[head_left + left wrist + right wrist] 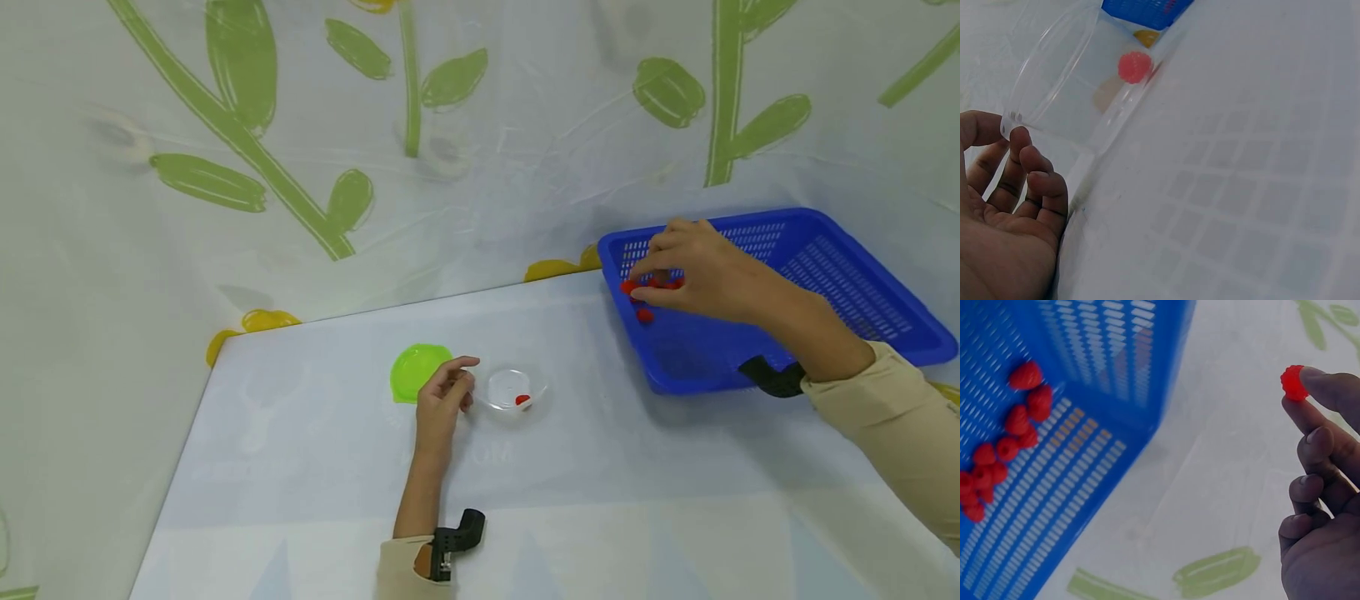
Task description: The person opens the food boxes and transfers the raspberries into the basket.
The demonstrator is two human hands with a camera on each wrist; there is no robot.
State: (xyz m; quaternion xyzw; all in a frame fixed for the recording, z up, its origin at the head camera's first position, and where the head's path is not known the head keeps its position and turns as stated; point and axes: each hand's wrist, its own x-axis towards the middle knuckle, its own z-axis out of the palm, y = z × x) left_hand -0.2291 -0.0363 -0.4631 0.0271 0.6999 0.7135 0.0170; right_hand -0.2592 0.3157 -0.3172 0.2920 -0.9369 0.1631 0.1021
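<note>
My left hand (442, 408) pinches the rim of a clear plastic bowl (1066, 75) between thumb and finger, the other fingers loosely curled. One red raspberry (1135, 67) lies inside that bowl, which stands on the white table. Over the left part of a blue basket (885, 279), my right hand (693, 267) pinches another red raspberry (1294, 382) between thumb and index finger. Several more raspberries (1007, 449) lie in the basket along one side; in the head view the right hand partly hides them.
A bright green lid (411, 371) lies on the table (300, 442) just left of the bowl, partly behind the left hand. Along the table's back edge rises a pale curtain (480, 225) printed with green leaves. The basket stands at the back right, close to the curtain.
</note>
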